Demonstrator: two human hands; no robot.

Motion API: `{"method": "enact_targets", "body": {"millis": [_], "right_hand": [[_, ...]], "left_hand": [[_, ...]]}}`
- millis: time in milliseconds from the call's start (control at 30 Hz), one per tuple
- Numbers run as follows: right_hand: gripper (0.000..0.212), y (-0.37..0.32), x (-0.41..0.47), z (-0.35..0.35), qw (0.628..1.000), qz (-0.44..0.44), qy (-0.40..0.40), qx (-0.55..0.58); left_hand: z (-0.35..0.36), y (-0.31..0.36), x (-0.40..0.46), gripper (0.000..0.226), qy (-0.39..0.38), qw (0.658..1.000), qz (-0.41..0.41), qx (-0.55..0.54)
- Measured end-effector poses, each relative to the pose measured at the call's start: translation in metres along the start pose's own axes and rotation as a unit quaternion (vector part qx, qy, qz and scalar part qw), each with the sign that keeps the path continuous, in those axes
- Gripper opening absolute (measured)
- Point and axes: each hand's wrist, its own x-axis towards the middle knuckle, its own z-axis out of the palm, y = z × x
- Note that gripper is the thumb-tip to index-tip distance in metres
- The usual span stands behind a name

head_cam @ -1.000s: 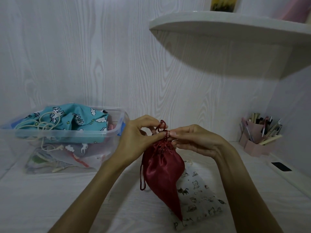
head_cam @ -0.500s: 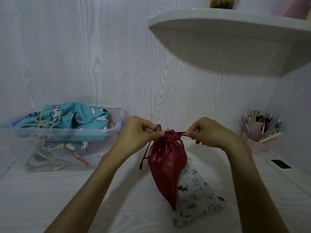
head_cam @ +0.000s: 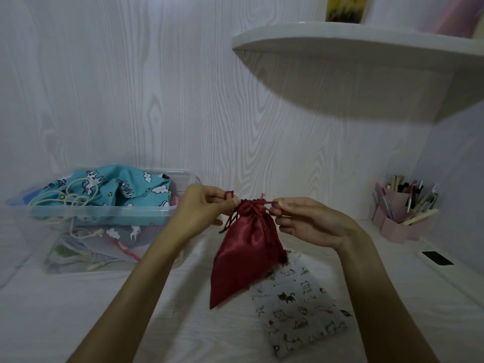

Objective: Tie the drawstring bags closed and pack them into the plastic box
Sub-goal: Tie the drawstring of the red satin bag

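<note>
Pinching hard now, the left hand has the red cord nipped between thumb and fingertips on one side of the gathered neck, and the right hand nips the other end, its lower fingers loosely curled beneath; the two pull apart, level with each other. Between them hangs the red satin bag, lifted off the worktop, mouth cinched, its pointed corner dangling down and towards the front edge. It looks light, limp and slick, the sort of cloth that slides out of a loose grip, so the cord or the bunched neck is the place to hold it. Both forearms reach in from the front edge, wrists raised. Under the bag, flat on the worktop, lies a cat-print bag. Off at the left back stands the plastic box, a blue cloud-print bag heaped on top. A pink pen holder sits at the right back.
</note>
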Motion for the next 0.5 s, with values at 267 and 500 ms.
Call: {"method": "enact_targets", "body": {"millis": [267,500], "right_hand": [[0.069,-0.029,-0.023,0.004,0.971,-0.065,-0.016,-0.228],[0.068,-0.023,0.010,0.036,0.846,0.099,-0.101,-0.515]], "left_hand": [[-0.011,0.014,-0.007,0.007,-0.143,0.988,-0.003,0.055],[-0.015,0.021,-0.017,0.010,-0.197,0.974,-0.031,0.110]]}}
